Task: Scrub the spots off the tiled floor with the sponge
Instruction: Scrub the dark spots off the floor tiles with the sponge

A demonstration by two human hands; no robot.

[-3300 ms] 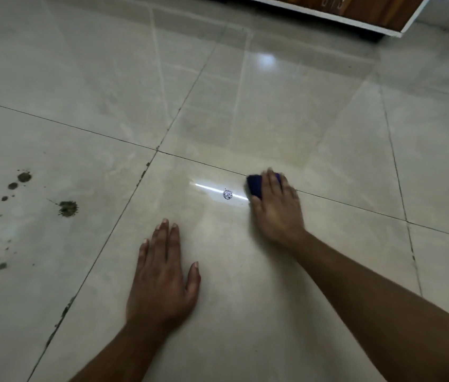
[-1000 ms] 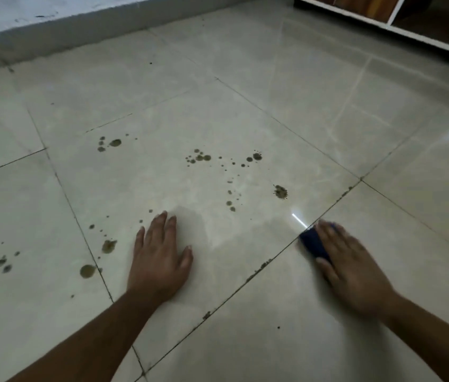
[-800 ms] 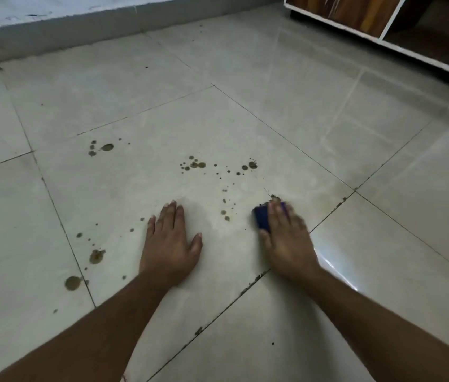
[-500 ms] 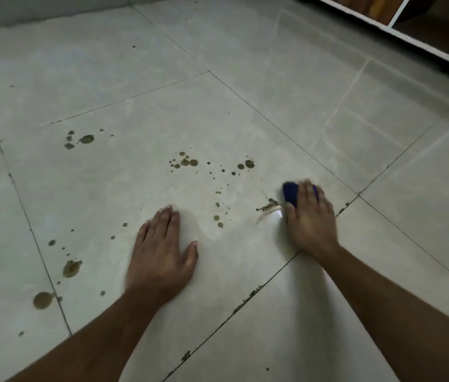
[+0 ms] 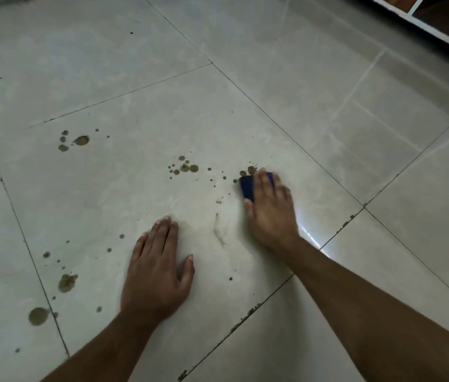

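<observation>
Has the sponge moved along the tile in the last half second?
Yes. The sponge under the right hand has gone forward, away from the person: it now touches the two spots it sat short of, leaving a smear behind.

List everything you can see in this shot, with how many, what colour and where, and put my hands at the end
sponge: one, dark blue, flat on the tile under the right hand's fingers
brown spots: many, too many to count, in clusters on the middle tile from the far left to beside the sponge, with larger blobs at lower left
smear: one, faint brown streak, on the tile between the two hands
tiled floor: glossy pale beige tiles with dark grout lines, fills the view
cabinet: one, white edge with brown wood, top right corner
left hand: one, flat on the tile, holding nothing
right hand: one, pressed down on the sponge
</observation>
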